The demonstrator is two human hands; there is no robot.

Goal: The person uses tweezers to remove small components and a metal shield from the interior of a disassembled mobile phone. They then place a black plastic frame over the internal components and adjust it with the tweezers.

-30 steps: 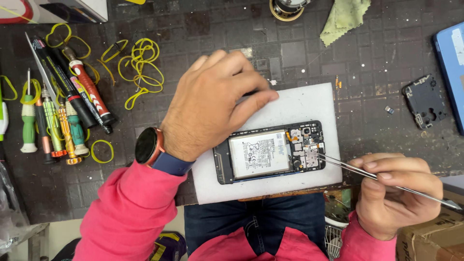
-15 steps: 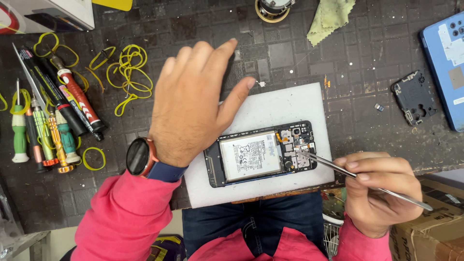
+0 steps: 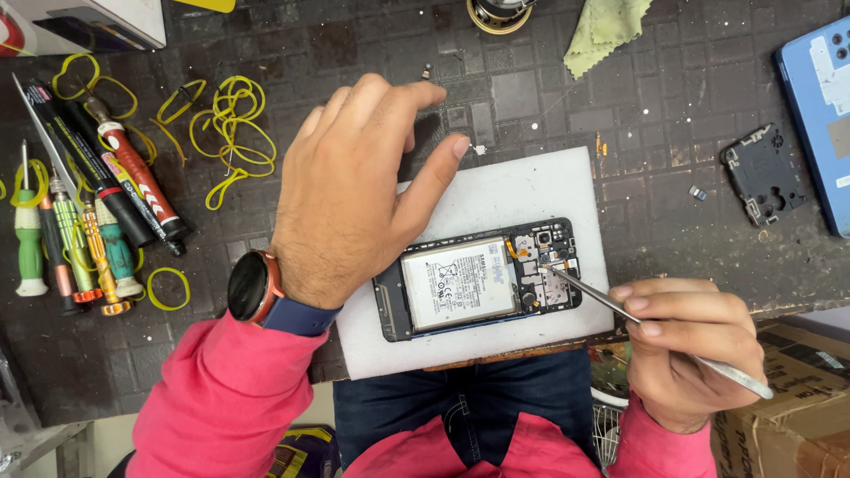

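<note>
An opened phone [image 3: 482, 279] with its back off lies on a white foam pad [image 3: 522, 190], showing a white battery and the circuit board. My right hand [image 3: 686, 350] grips metal tweezers [image 3: 620, 310] whose tip touches the board at the phone's right end. My left hand [image 3: 354, 190] hovers flat above the pad's left part, fingers apart, holding nothing; a dark watch sits on its wrist.
Screwdrivers and pens [image 3: 80, 221] lie at the left among yellow rubber bands [image 3: 226, 133]. A black phone frame part [image 3: 761, 173] and a blue phone back cover [image 3: 819, 115] lie at the right. A green cloth [image 3: 606, 26] is at the top. Cardboard box [image 3: 806, 416] at lower right.
My left hand has lifted and slid up and left off the phone. The tweezers' tip stays on the board at the phone's right end.
</note>
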